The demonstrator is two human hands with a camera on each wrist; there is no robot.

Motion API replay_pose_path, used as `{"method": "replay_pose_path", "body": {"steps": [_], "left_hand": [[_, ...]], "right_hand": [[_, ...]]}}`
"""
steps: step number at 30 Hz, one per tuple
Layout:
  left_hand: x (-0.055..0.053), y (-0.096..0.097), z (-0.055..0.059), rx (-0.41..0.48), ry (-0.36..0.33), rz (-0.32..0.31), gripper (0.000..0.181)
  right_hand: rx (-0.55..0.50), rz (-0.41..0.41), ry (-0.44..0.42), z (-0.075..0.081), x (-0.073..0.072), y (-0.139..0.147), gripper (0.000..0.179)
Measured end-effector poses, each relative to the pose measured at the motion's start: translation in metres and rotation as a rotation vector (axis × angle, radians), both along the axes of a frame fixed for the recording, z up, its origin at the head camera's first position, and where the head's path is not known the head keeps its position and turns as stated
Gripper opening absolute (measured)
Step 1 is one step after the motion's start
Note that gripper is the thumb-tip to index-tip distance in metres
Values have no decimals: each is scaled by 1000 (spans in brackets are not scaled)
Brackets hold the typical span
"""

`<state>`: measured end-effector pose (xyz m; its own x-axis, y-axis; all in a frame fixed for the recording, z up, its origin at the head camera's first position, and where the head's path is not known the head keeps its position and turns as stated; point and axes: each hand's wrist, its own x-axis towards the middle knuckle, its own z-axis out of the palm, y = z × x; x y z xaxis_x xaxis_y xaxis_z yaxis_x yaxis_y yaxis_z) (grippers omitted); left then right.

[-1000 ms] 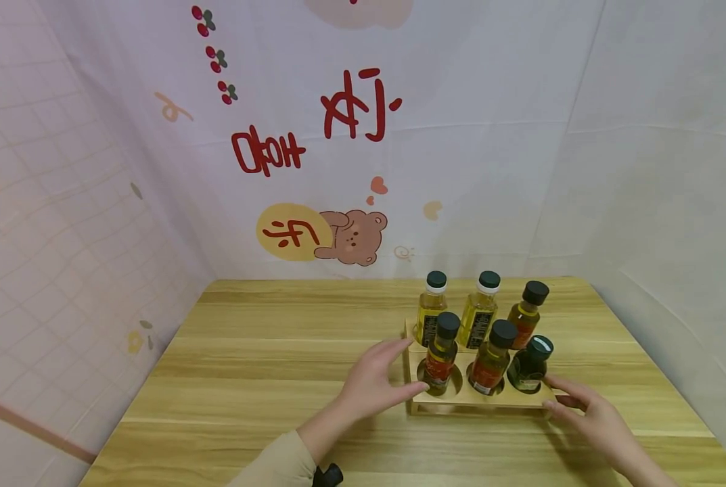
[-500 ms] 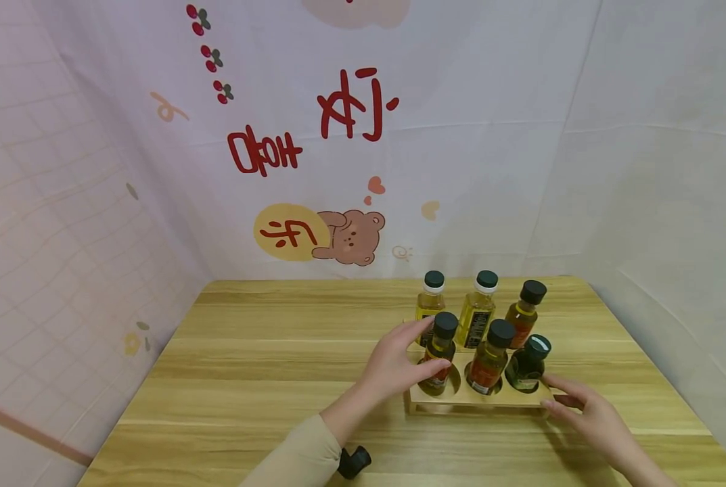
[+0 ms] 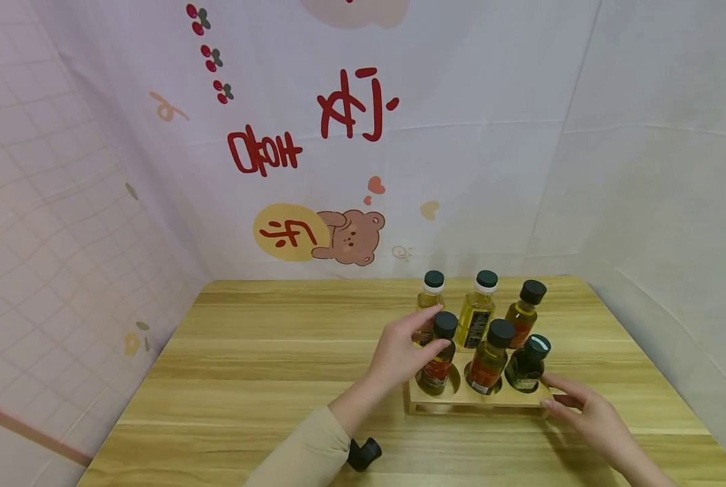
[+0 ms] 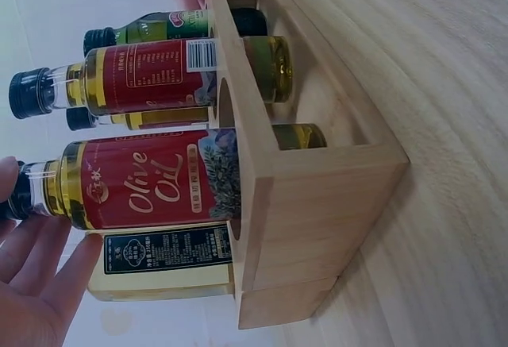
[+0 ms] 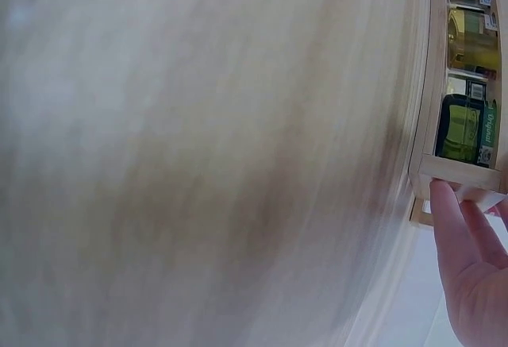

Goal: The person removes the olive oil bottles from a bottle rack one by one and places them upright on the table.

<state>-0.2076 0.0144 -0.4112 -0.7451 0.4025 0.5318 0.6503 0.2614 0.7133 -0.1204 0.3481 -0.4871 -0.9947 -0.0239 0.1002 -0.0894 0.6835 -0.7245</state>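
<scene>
Near the cap of the front-left olive oil bottle, my left hand grips with thumb on one side and fingers on the other. In the left wrist view this red-labelled bottle stands in its hole in the wooden rack, its base showing below the top board. My right hand touches the right end of the rack; in the right wrist view its extended fingers meet the end panel. Another red-labelled olive oil bottle and a dark green bottle fill out the front row.
Behind them, on the back tier, stand two square yellow oil bottles, one of them in the middle, and a black-capped red-labelled bottle. A black object shows beside the left sleeve. A printed cloth wall backs the wooden table.
My left hand has moved right and up from the rack's left side to the front-left bottle, and its thumb and fingers have come round near the cap. The right hand stays at the rack's end.
</scene>
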Motion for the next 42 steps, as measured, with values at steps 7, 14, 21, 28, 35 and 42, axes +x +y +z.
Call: {"method": "replay_pose_path", "body": {"steps": [7, 14, 21, 28, 35, 42], "left_hand": [[0, 2, 3, 62, -77, -22, 51], [2, 0, 5, 75, -83, -16, 48], [6, -10, 22, 155, -122, -39, 45], [8, -27, 46, 234, -116, -62, 46], [2, -50, 57, 238, -92, 11, 45], [-15, -76, 50, 201, -88, 115, 46]], "right_hand": [[-2, 4, -6, 0, -1, 1, 49], [-5, 8, -18, 1, -1, 0, 49], [1, 5, -26, 3, 0, 1, 50], [5, 9, 0, 2, -1, 0, 48], [-1, 1, 10, 1, 0, 0, 49], [0, -8, 31, 0, 0, -1, 48]]}}
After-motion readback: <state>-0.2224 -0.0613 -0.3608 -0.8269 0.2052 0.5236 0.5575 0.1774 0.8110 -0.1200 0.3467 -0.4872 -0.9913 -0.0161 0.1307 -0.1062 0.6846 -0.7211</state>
